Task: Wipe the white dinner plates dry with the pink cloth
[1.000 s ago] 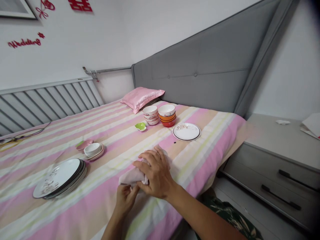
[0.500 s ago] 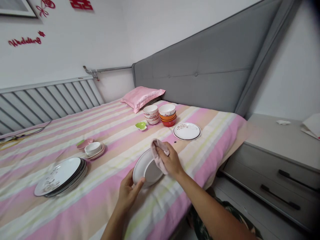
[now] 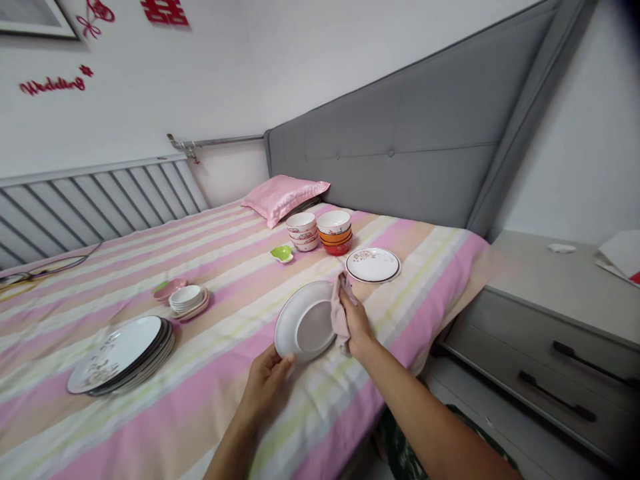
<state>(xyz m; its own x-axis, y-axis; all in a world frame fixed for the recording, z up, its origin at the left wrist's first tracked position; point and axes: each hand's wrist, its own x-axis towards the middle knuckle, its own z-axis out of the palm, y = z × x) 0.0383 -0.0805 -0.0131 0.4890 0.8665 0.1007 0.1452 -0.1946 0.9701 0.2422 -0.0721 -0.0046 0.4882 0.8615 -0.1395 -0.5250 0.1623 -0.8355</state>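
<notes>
Cloth (image 3: 340, 310) shifted to right rim of plate (image 3: 307, 323), mid-frame, pinched by right hand (image 3: 356, 325); plate kept tilted, lower rim gripped by left hand (image 3: 267, 383), face exposed.

Single head view, looking forward-down across bed (image 3: 200, 373) toward headboard (image 3: 400, 147), hands close.

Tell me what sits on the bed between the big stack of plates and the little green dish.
A small stack of white and pink saucers; otherwise bare striped sheet. The head view shows it.
</notes>
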